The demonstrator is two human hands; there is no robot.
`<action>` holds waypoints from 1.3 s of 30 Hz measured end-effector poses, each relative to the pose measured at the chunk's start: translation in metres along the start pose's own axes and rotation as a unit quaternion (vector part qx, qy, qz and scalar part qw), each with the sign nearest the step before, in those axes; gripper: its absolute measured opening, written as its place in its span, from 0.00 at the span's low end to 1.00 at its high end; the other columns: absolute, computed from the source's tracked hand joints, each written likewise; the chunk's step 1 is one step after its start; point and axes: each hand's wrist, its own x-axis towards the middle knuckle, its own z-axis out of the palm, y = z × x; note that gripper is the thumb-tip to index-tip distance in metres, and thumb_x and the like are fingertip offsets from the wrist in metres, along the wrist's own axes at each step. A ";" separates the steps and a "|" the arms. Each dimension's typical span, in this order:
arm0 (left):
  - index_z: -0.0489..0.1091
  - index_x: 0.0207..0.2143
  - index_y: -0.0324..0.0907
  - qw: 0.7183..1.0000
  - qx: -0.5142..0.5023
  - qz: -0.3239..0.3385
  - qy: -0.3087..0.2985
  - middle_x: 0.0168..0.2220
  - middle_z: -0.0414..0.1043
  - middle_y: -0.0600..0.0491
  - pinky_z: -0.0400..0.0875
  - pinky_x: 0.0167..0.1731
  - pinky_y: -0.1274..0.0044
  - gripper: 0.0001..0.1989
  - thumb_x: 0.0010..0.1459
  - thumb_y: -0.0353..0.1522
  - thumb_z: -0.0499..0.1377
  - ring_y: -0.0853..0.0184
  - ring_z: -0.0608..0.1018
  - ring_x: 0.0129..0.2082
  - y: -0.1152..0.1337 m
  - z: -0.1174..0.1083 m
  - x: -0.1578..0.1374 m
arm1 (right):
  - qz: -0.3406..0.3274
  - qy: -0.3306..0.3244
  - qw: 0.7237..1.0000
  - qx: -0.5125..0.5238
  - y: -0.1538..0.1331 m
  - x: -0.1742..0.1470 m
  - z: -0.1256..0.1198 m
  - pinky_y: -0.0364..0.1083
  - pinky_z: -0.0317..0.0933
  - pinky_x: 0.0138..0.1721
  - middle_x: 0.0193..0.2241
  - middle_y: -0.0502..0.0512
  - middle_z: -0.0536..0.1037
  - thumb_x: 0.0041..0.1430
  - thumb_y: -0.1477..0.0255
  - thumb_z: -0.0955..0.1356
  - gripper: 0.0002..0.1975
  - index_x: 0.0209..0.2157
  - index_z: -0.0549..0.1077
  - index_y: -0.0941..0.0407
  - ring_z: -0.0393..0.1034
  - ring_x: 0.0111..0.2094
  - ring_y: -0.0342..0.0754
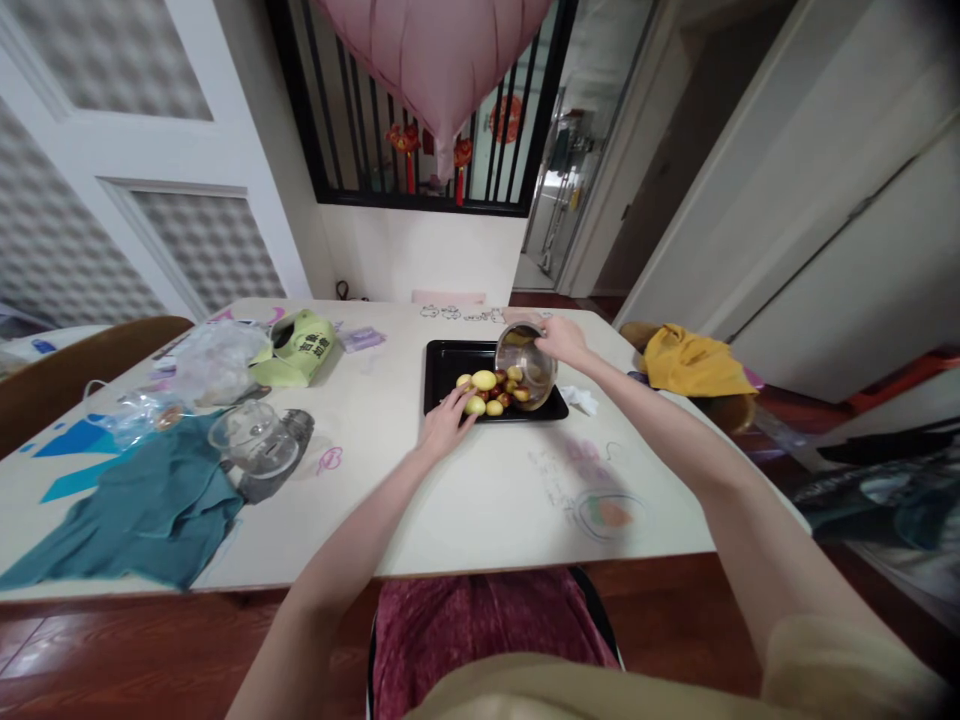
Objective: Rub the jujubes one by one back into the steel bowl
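Observation:
My right hand [564, 341] grips the rim of a steel bowl [538, 372], tipped on its side over the right part of a black tray [442, 360]. Yellow-green and reddish-brown round fruits [484, 380], perhaps jujubes, lie in the tray and at the bowl's mouth. On the tray's near left side, my left hand [448, 424] rests against the yellow fruits with its fingers stretched out. Part of the fruits is hidden by the bowl and my fingers.
A crumpled tissue [580, 400] lies right of the tray. Leftward are a clear plastic container [259, 440], a teal cloth [161, 505], a green paper bag [300, 348] and plastic bags [214, 362]. A pink balloon [442, 60] hangs ahead. Yellow cloth [694, 365] covers a chair.

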 end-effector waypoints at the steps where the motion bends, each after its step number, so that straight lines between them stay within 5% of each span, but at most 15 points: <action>1: 0.63 0.71 0.49 1.000 -0.003 0.000 0.002 0.71 0.66 0.47 0.82 0.56 0.63 0.26 0.75 0.42 0.54 0.52 0.76 0.65 0.000 0.000 0.000 | -0.001 0.002 1.000 -0.004 0.002 -0.002 -0.001 0.51 0.71 0.51 0.44 0.58 0.87 0.55 0.76 0.70 0.17 0.45 0.86 0.53 0.79 0.51 0.61; 12: 0.60 0.73 0.48 1.000 0.006 -0.004 0.003 0.71 0.65 0.46 0.79 0.60 0.62 0.27 0.75 0.41 0.53 0.52 0.74 0.67 0.005 -0.007 -0.001 | 0.027 0.077 0.996 -0.047 0.043 -0.043 -0.031 0.49 0.69 0.45 0.44 0.64 0.87 0.60 0.75 0.67 0.20 0.51 0.85 0.55 0.80 0.49 0.64; 18: 0.61 0.71 0.46 0.998 -0.062 -0.016 0.026 0.70 0.66 0.43 0.70 0.69 0.59 0.26 0.77 0.44 0.49 0.54 0.69 0.71 0.012 -0.014 -0.003 | 0.019 0.079 0.985 0.155 0.080 -0.077 -0.035 0.43 0.63 0.30 0.23 0.53 0.81 0.58 0.74 0.68 0.19 0.48 0.85 0.60 0.77 0.29 0.53; 20: 0.63 0.70 0.45 0.993 -0.106 -0.025 0.044 0.69 0.66 0.43 0.65 0.72 0.57 0.26 0.78 0.45 0.47 0.54 0.68 0.71 0.015 -0.015 -0.005 | 0.007 0.012 0.959 0.284 0.081 -0.094 -0.023 0.42 0.61 0.26 0.22 0.51 0.80 0.58 0.72 0.69 0.17 0.47 0.85 0.61 0.73 0.25 0.49; 23: 0.66 0.67 0.46 0.975 -0.199 -0.044 0.087 0.67 0.67 0.43 0.65 0.72 0.58 0.25 0.79 0.47 0.44 0.57 0.69 0.70 0.022 -0.015 -0.008 | -0.006 -0.133 0.885 0.446 0.069 -0.123 0.003 0.40 0.65 0.27 0.29 0.52 0.84 0.56 0.66 0.74 0.16 0.43 0.85 0.60 0.74 0.26 0.46; 26: 0.68 0.65 0.47 0.953 -0.276 -0.056 0.110 0.67 0.68 0.43 0.73 0.67 0.60 0.27 0.78 0.49 0.42 0.57 0.72 0.68 0.027 -0.014 -0.011 | -0.022 -0.255 0.819 0.513 0.051 -0.146 0.032 0.40 0.66 0.29 0.31 0.53 0.85 0.54 0.59 0.77 0.20 0.43 0.84 0.59 0.75 0.27 0.45; 29: 0.69 0.64 0.46 0.946 -0.302 -0.040 0.109 0.66 0.69 0.42 0.76 0.64 0.59 0.29 0.77 0.51 0.43 0.54 0.73 0.66 0.029 -0.015 -0.012 | -0.051 -0.296 0.783 0.545 0.040 -0.153 0.055 0.41 0.67 0.33 0.35 0.54 0.85 0.55 0.54 0.77 0.24 0.44 0.83 0.59 0.76 0.30 0.46; 31: 0.71 0.63 0.46 0.943 -0.313 -0.028 0.110 0.65 0.70 0.42 0.76 0.63 0.58 0.28 0.77 0.51 0.43 0.54 0.74 0.65 0.029 -0.018 -0.013 | -0.065 -0.289 0.792 0.534 0.039 -0.150 0.067 0.41 0.66 0.33 0.32 0.52 0.84 0.57 0.53 0.76 0.24 0.43 0.82 0.59 0.75 0.30 0.45; 35: 0.75 0.57 0.45 0.948 -0.302 -0.013 0.101 0.62 0.73 0.42 0.75 0.64 0.57 0.27 0.78 0.49 0.44 0.53 0.75 0.64 0.033 -0.023 -0.013 | -0.124 -0.224 0.867 0.428 0.047 -0.133 0.079 0.41 0.60 0.31 0.22 0.47 0.78 0.64 0.59 0.72 0.17 0.43 0.84 0.58 0.70 0.25 0.44; 39: 0.78 0.52 0.44 0.951 -0.290 -0.005 0.105 0.59 0.76 0.43 0.71 0.65 0.56 0.26 0.79 0.47 0.44 0.55 0.77 0.62 0.036 -0.023 -0.006 | -0.163 -0.120 0.929 0.310 0.057 -0.112 0.079 0.43 0.64 0.39 0.35 0.54 0.85 0.70 0.66 0.69 0.13 0.47 0.84 0.56 0.76 0.33 0.48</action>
